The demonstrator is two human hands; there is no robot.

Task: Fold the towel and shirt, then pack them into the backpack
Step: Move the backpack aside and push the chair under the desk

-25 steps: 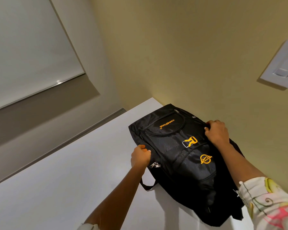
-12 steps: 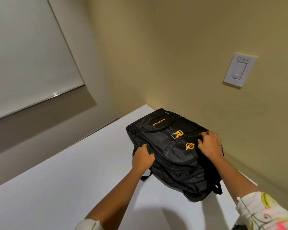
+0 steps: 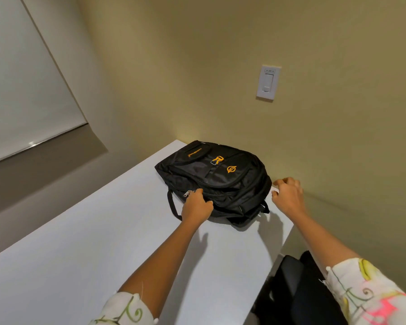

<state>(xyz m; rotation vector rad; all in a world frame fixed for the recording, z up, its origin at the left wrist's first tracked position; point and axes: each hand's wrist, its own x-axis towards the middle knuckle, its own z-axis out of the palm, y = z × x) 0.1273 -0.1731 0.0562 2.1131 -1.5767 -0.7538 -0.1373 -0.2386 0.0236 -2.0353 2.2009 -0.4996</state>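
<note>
On the smooth white table (image 3: 80, 254) lies a black fabric backpack (image 3: 220, 181); my left hand (image 3: 196, 207) grips its near edge, right hand (image 3: 288, 198) loosely curled, empty.

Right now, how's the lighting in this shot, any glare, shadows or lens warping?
Head view: dim, warm light; soft shadows on the table at the near side of the backpack; a small glint on the blind's bottom rail; the wide-angle lens skews the wall lines; little blur.
</note>
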